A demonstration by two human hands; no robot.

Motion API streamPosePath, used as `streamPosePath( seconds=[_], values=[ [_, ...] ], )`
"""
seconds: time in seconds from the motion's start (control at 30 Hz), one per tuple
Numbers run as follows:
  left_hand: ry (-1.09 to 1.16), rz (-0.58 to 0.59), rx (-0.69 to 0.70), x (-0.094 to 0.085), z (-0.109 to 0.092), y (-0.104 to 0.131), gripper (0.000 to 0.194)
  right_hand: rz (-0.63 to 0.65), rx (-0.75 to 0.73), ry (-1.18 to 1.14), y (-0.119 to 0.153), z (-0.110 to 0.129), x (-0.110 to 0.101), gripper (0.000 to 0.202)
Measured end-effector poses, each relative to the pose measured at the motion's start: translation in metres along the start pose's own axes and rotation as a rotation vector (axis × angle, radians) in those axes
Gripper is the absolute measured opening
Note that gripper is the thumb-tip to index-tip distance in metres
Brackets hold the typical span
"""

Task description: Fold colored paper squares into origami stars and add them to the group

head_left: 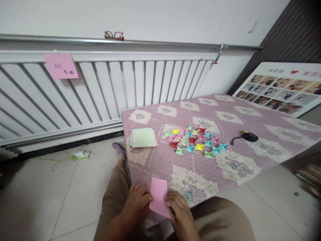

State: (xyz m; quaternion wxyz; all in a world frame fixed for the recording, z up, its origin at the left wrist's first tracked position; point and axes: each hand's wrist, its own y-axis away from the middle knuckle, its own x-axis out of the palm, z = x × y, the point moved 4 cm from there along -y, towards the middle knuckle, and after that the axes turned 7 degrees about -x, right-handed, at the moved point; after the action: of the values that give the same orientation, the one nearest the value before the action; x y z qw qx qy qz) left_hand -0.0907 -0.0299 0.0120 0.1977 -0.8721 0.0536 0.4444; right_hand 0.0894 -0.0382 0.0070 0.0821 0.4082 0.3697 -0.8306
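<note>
A pink sheet of paper [158, 197], in the shape of a tall narrow rectangle as if folded over, lies at the near corner of the table. My left hand [137, 202] has its fingers curled at the paper's left edge. On the opposite edge, my right hand [179, 209] pinches the paper between thumb and fingers. Farther back, a stack of coloured paper squares [144, 138] has a pale green sheet on top. To its right stand several small folded paper shapes [193, 140] in pink, green, blue, yellow and red, grouped in rows.
The table has a purple floral tablecloth [155, 167]. A black object with a short cord [248, 136] rests on its right part. Behind runs a white radiator [140, 80] with a pink note [61, 66] and glasses [114, 35] above. A photo board [281, 88] leans at the right.
</note>
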Motion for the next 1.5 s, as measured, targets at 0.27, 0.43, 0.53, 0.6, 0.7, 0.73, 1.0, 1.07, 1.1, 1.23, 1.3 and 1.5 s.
streamPosePath(
  seconds=[0.27, 0.43, 0.53, 0.6, 0.7, 0.73, 1.0, 1.07, 1.1, 1.23, 1.3, 1.5],
  values=[
    [0.016, 0.063, -0.177, 0.004, 0.006, 0.001, 0.013, 0.025, 0.100, 0.101, 0.002, -0.005, -0.002, 0.011],
    [-0.036, 0.110, -0.262, 0.008, 0.010, -0.001, 0.011, 0.017, 0.154, 0.121, 0.002, -0.007, 0.001, 0.010],
    [-0.063, 0.143, -0.287, 0.009, 0.010, -0.005, 0.018, -0.004, 0.195, 0.122, 0.002, -0.008, 0.001, 0.015],
    [-0.092, 0.150, -0.317, 0.008, 0.009, -0.009, 0.021, -0.026, 0.220, 0.134, 0.000, -0.008, 0.002, 0.017],
    [-0.149, 0.160, -0.360, 0.007, 0.007, -0.015, 0.021, -0.059, 0.248, 0.159, -0.003, -0.006, 0.003, 0.019],
    [-0.165, 0.167, -0.368, 0.007, 0.007, -0.018, 0.021, -0.067, 0.256, 0.168, -0.004, -0.006, 0.003, 0.020],
    [-0.242, 0.280, -0.416, 0.005, 0.004, -0.031, 0.026, -0.044, 0.302, 0.227, -0.007, -0.009, 0.005, 0.027],
    [-0.258, 0.297, -0.416, 0.004, 0.003, -0.034, 0.027, -0.032, 0.317, 0.230, -0.008, -0.010, 0.006, 0.028],
    [-0.265, 0.303, -0.414, 0.004, 0.003, -0.035, 0.028, -0.027, 0.321, 0.231, -0.008, -0.010, 0.007, 0.028],
    [-0.286, 0.317, -0.400, 0.004, 0.003, -0.039, 0.029, -0.025, 0.333, 0.252, -0.010, -0.009, 0.007, 0.028],
    [-0.298, 0.325, -0.393, 0.005, 0.003, -0.040, 0.029, -0.030, 0.342, 0.266, -0.010, -0.009, 0.007, 0.028],
    [-0.321, 0.356, -0.385, 0.004, 0.001, -0.043, 0.029, -0.038, 0.357, 0.282, -0.012, -0.009, 0.007, 0.031]
  ],
)
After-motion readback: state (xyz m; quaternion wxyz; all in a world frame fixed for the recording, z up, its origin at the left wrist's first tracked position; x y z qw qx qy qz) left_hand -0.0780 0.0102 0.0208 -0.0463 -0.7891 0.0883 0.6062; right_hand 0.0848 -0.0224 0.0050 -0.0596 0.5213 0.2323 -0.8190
